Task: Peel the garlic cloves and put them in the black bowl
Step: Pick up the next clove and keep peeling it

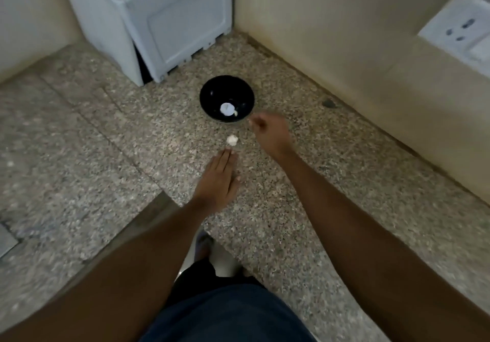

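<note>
place: home kitchen | evidence: speckled granite counter (106, 129); white appliance (159, 23); wall socket (460, 32)

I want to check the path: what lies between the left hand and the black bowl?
In the head view, a small white garlic piece lies on the speckled counter, just beyond the left hand and short of the black bowl.

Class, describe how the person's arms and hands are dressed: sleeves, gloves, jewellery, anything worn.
Both forearms are bare, with no sleeves in view. The left hand and the right hand wear no gloves; no watch, ring or bracelet shows, though the picture is slightly blurred.
</note>
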